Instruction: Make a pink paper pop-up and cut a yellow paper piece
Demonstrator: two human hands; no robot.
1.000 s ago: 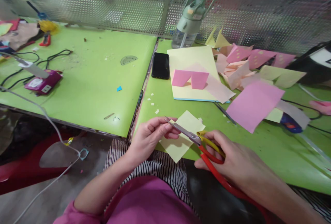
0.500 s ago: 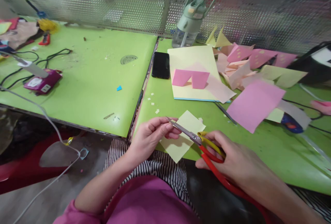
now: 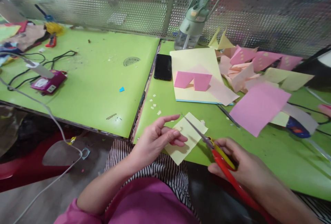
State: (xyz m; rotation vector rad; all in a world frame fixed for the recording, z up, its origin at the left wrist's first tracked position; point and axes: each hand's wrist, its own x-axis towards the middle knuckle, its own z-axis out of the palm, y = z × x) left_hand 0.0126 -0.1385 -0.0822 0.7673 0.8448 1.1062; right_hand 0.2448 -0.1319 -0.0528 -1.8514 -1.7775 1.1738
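Note:
My right hand (image 3: 234, 160) is wrapped round the yellow and red handles of a pair of scissors (image 3: 200, 132). The blades look closed and point up and to the left, over a pale yellow paper square (image 3: 190, 125). That square lies at the table's front edge, turned cornerwise. My left hand (image 3: 161, 136) hovers over its left side, index finger stretched out towards the blade tip and the other fingers loosely curled. I see nothing in it. Small pale paper scraps (image 3: 154, 105) lie just beyond the left hand.
Behind the hands, a folded pink paper (image 3: 204, 81) stands on pale yellow sheets (image 3: 192, 57). A phone (image 3: 162, 67) and a water bottle (image 3: 192, 24) are near. At right are a pink sheet (image 3: 260, 108) and tweezers (image 3: 227, 115). A purple power adapter (image 3: 49, 82) sits left.
My left fingers have come out of their pinch at the scissors' tip, and the index finger is now extended. The scissors have moved to the right, away from the left fingers.

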